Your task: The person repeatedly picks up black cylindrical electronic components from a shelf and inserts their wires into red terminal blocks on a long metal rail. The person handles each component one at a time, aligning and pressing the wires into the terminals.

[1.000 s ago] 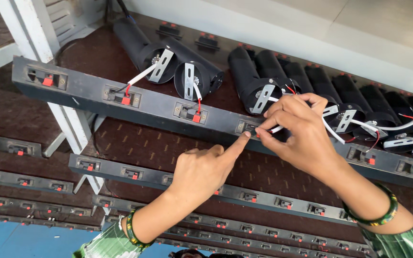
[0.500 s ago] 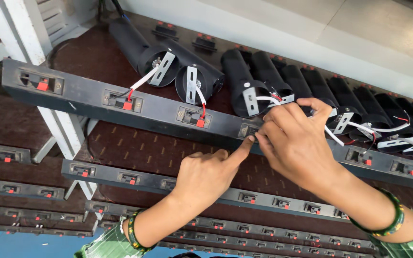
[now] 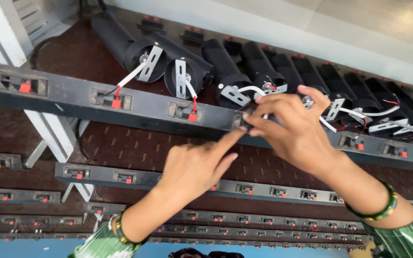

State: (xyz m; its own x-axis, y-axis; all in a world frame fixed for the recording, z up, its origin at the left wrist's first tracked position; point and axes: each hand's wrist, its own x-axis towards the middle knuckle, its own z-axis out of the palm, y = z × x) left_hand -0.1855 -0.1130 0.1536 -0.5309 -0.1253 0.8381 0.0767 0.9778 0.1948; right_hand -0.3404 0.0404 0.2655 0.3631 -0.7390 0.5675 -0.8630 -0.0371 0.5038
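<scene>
A long dark metal strip [image 3: 139, 112] with red-lever wire terminals lies across the brown work surface. My left hand [image 3: 194, 167] reaches up from below and presses its forefinger onto a terminal near the strip's middle. My right hand [image 3: 290, 124] comes from the right and pinches a thin white wire [image 3: 249, 89] at that same terminal. The wire leads back to one of several black cylindrical lamp housings [image 3: 225, 67] lying behind the strip. Two housings to the left have their wires plugged into terminals.
Several more dark terminal strips [image 3: 120, 177] lie in rows nearer to me. A white frame leg [image 3: 48, 129] stands at the left under the strip. Further black housings with white and red wires [image 3: 383, 110] stretch to the right. A pale floor runs along the top.
Both hands stay at the same terminal. The view has shifted, so the strip and the housings sit more to the right and closer.
</scene>
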